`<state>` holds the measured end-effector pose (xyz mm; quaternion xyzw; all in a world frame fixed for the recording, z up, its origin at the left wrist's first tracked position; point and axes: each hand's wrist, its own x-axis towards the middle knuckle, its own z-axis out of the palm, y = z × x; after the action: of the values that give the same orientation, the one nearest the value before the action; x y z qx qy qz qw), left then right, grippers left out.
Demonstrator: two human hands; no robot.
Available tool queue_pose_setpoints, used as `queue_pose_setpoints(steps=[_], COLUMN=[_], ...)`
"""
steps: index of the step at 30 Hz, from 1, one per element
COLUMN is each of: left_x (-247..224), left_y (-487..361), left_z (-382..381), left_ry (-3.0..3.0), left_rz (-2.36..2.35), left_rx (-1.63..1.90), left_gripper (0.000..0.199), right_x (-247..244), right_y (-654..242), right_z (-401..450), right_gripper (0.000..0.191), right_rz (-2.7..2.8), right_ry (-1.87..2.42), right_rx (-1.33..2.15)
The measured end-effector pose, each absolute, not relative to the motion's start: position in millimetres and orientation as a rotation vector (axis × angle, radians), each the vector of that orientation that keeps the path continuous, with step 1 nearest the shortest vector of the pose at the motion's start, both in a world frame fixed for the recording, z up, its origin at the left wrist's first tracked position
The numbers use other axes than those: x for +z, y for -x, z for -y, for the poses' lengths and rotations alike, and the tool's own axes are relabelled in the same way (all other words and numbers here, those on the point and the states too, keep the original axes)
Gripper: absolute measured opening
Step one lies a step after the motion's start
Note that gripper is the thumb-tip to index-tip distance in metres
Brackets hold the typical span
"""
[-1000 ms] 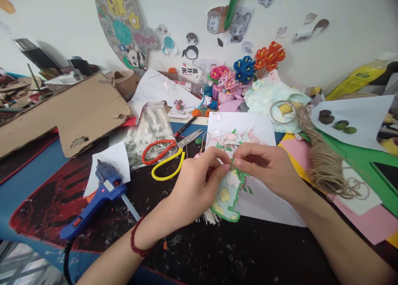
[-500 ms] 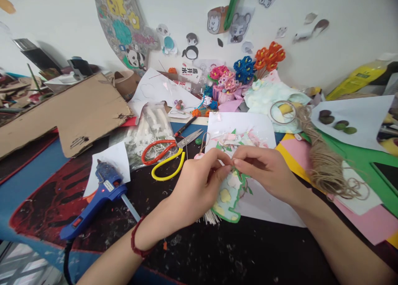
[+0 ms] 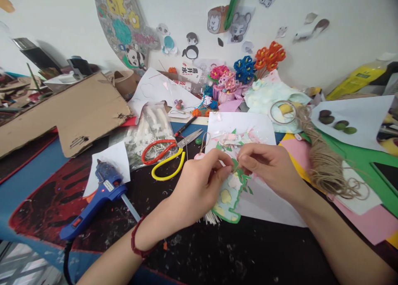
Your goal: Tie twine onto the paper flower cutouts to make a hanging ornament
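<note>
While a bit of string (image 3: 236,167) is pinched by the fingertips of the left hand (image 3: 200,185) and the right hand (image 3: 272,169), just above the green-edged cutout (image 3: 226,196), the string could be lost if held loosely, and the cutout could be bent if tugged

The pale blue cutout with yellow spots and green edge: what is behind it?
A white paper sheet shows past its right edge and a dark mat below. Whatever the cutout and bare left hand cover cannot be seen.

The head camera looks forward and down over the desk (image 3: 25,181).
</note>
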<state>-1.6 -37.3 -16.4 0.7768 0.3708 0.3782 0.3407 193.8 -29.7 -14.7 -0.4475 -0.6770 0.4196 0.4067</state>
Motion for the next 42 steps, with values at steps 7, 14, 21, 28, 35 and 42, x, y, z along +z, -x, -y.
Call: queue_pose_setpoints(steps=[7, 14, 21, 28, 35, 42], left_x=[-16.6, -18.1, -16.7, -17.5, -23.2, -31.4], left_y=[1.1, 1.9, 1.3, 1.4, -0.2, -1.0], left_z=[37.3, 36.2, 36.7, 37.5, 38.1, 39.5], left_ry=[-2.029, -2.005, -2.018, -2.027, -2.187, -2.441], left_rz=[-0.995, -1.013, -1.012, -1.019, -1.061, -1.186], left_rx=[1.000, 1.007, 1.020, 1.034, 1.152, 1.308], left_gripper=[0.005, 0.005, 0.005, 0.006, 0.006, 0.007], right_x=[-20.6, -23.8, -18.8, -21.7, -16.7, -15.1], right_y=[-198.2, -200.3, -197.7, -194.6, -189.0, -181.5], right_z=[26.5, 24.0, 26.9, 25.1, 33.8, 44.1], right_gripper=[0.021, 0.021, 0.044, 0.011, 0.036, 0.009], right_rz=[1.429, 1.311, 1.432, 1.717, 1.693, 1.719], right_ry=[1.215, 1.266, 1.446, 1.462, 1.385, 1.251], right_rx=[0.985, 0.983, 0.775, 0.297, 0.715, 0.492])
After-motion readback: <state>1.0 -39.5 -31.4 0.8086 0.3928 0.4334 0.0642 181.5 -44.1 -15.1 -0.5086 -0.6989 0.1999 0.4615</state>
